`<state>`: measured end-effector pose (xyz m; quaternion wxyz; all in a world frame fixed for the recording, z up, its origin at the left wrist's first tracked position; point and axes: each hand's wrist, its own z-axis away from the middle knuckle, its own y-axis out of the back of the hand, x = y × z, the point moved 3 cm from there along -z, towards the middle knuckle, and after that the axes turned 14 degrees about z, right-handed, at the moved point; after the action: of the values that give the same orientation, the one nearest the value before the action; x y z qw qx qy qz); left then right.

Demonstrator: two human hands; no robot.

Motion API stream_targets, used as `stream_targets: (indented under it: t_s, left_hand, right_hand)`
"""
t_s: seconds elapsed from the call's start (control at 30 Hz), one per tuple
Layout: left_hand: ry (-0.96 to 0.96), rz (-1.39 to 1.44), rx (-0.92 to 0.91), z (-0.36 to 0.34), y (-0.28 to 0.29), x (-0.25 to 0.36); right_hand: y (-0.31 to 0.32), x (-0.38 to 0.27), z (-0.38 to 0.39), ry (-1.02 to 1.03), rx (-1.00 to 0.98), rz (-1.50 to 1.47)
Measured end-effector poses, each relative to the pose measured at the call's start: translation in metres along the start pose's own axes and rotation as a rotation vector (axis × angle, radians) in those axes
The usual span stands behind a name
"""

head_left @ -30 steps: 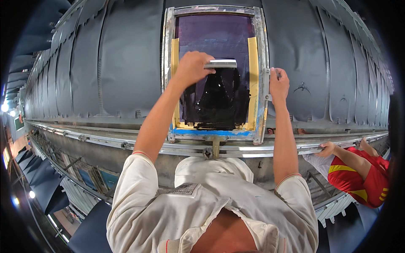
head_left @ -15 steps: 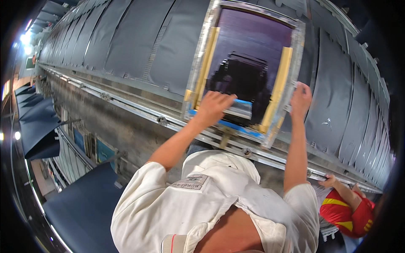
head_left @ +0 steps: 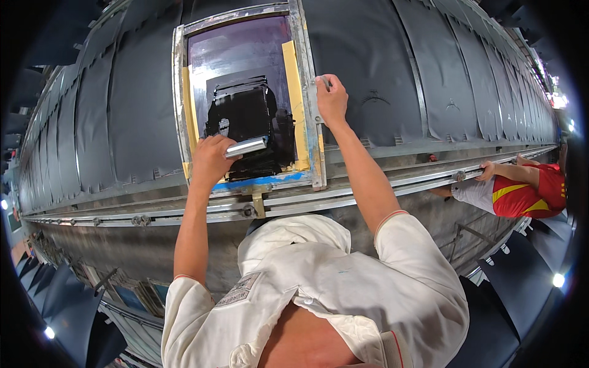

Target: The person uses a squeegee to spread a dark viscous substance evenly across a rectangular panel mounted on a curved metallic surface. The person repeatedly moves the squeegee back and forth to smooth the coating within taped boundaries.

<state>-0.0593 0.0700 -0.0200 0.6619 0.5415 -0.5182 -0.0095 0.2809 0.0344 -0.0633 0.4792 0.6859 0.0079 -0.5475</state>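
Observation:
A silk-screen printing frame (head_left: pixel 312 110) with a metal border lies on dark grey panels. Its purple mesh (head_left: pixel 245 46) carries a patch of wet black ink (head_left: pixel 245 113) in the middle and lower part. My left hand (head_left: pixel 211 161) is closed round the left end of a metal-handled squeegee (head_left: pixel 246 148), which rests across the lower part of the ink. The squeegee's blade is mostly hidden beneath its handle. At the frame's right side my right hand (head_left: pixel 332 100) is closed on the metal edge, fingers curled. Yellow tape (head_left: pixel 294 101) lines the mesh's sides, and blue tape (head_left: pixel 264 181) its near edge.
Long rows of dark grey panels (head_left: pixel 362 55) stretch both ways, some with thin printed marks. A metal rail (head_left: pixel 165 214) with clamps runs along the near edge. At the right, another person in a red and yellow shirt (head_left: pixel 521 195) has a hand on the rail.
My view has turned, so the frame now appears farther left and more upright. My left hand still holds the squeegee low on the mesh; my right hand stays at the frame's right edge.

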Motion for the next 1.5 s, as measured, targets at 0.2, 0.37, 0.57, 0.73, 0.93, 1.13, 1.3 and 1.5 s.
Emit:
stream_targets:
  t_s: [0.2, 0.37, 0.57, 0.73, 0.93, 1.13, 1.3, 1.5]
  left_hand:
    - [0.101, -0.013, -0.15, -0.006, 0.039, 0.014]
    - [-0.033, -0.048, -0.072, -0.121, 0.074, -0.02]
    - [0.009, -0.079, -0.127, -0.163, 0.089, -0.072]
    - [-0.048, -0.001, -0.04, -0.101, 0.084, -0.084]
    - [-0.086, 0.04, -0.024, 0.033, 0.061, -0.052]
    - [-0.122, -0.013, -0.028, -0.014, 0.106, -0.059]
    - [-0.039, -0.049, -0.102, -0.123, 0.116, -0.089]
    - [-0.012, -0.083, -0.105, -0.147, 0.113, -0.115]
  right_hand:
    - [0.034, -0.028, 0.019, -0.011, -0.097, 0.361]
    - [0.016, -0.154, -0.026, 0.732, -0.267, 0.409]
    - [-0.102, -0.216, -0.01, 0.806, -0.703, 0.724]
    - [-0.118, -0.196, 0.044, 0.791, -0.705, 0.719]
    - [-0.095, -0.141, 0.169, 0.994, -0.628, 0.65]
    - [-0.093, -0.202, 0.136, 0.899, -0.661, 0.652]
    - [-0.119, -0.235, 0.026, 0.773, -0.738, 0.744]
    - [-0.135, -0.247, 0.007, 0.652, -0.792, 0.718]
